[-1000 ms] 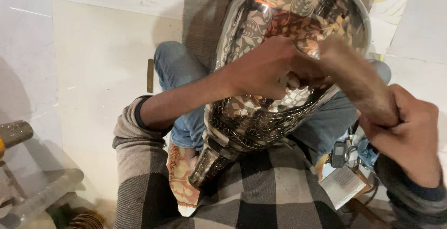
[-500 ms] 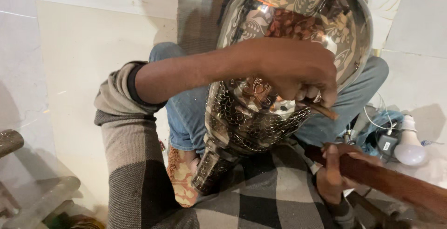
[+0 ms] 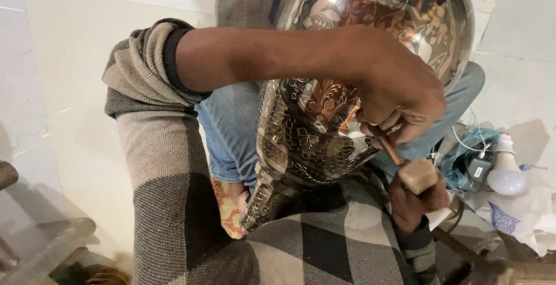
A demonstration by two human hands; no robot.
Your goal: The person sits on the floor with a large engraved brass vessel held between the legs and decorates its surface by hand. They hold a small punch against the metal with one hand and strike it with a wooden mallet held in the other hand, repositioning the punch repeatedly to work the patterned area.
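Change: half a second ago the mallet (image 3: 418, 175) was drawn back low on the right, well clear of the left hand. Now its head is up against the butt of the chisel (image 3: 389, 153), touching or just about. Judgement: this is the strike, or the instant beside it, in a repeating swing; the cutting of the pattern is mid-course.

Nearest: checked knit sweater (image 3: 191, 215), grey, black and beige, coarse weave, left sleeve pushed up to the elbow.

Right hand (image 3: 414, 204): low right, fingers wrapped tight round the mallet just under its head. The head is a pale wooden block with worn, rounded edges; the handle runs off dark toward the lower right.

Chisel: a thin, dull brownish rod, slanting up-left from the mallet to the vase (image 3: 313, 128).

Left hand (image 3: 399, 97): the arm crosses over the vase from the left. Fingers curled together, pinching the chisel near its upper end; the tip is hidden behind them.

Vase: large, bulbous, polished metal, lying tilted across the lap with the narrow foot toward the body. The lower belly has dense floral engraving, dark in the cuts; the upper belly is mirror-bright with broader leaf motifs.

Behind: blue jeans (image 3: 229, 128), soft denim. Far right, a white bulb (image 3: 507, 175) on pale paper. Pale smooth floor (image 3: 75, 88).
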